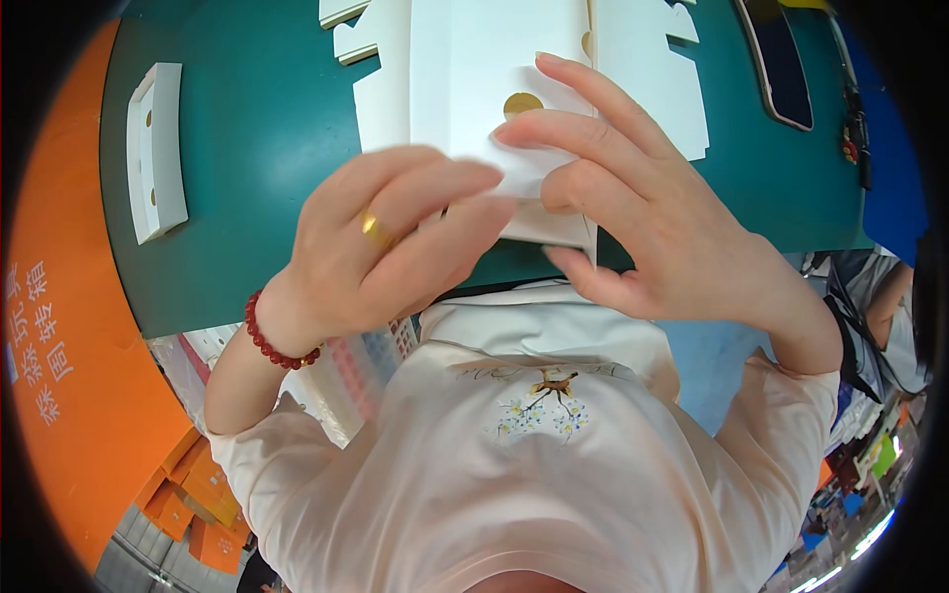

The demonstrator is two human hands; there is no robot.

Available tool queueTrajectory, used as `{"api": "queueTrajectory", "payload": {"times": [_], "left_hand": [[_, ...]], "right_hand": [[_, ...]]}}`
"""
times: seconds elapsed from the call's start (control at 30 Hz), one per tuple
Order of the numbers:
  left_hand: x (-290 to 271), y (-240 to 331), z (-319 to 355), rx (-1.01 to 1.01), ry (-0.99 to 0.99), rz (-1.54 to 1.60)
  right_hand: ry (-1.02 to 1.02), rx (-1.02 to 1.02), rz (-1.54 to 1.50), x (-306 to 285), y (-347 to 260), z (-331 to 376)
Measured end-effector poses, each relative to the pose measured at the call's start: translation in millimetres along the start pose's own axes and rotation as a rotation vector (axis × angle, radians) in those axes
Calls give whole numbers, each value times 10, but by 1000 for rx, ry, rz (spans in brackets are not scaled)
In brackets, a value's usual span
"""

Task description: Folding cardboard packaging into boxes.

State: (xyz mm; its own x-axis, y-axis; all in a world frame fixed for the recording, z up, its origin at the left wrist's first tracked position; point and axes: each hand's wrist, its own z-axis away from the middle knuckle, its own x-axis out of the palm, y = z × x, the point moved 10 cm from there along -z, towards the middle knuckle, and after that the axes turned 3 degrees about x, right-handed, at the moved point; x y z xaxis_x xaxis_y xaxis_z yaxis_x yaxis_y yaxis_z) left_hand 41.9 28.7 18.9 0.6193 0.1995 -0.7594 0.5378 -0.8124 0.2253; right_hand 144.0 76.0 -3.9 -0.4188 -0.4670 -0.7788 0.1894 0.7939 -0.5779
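A partly folded white cardboard box (474, 59) with a round hole lies in front of me at the top middle. Its near flap is bent up between my hands. My left hand (386, 232) has its fingers closed together at the near left edge of this box; its fingertips are slightly blurred. My right hand (633, 188) grips the near right corner, index finger curled on the inner side and thumb low by the flap. The other right fingers stretch over the panel. Flat white box blanks (647, 79) lie beneath and beside it.
A small folded white box (158, 153) stands at the left on the green tabletop (247, 119). A phone (776, 64) lies at the far right, near a dark cord with a small trinket (852, 143). An orange panel (59, 296) borders the table's left side.
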Motion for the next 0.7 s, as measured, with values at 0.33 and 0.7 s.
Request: {"api": "queueTrajectory", "payload": {"times": [0.33, 0.7], "left_hand": [[38, -268, -89, -294, -113, 203], [7, -307, 37, -138, -131, 432]], "right_hand": [[36, -118, -144, -132, 158, 101], [214, -77, -93, -242, 197, 76]]}}
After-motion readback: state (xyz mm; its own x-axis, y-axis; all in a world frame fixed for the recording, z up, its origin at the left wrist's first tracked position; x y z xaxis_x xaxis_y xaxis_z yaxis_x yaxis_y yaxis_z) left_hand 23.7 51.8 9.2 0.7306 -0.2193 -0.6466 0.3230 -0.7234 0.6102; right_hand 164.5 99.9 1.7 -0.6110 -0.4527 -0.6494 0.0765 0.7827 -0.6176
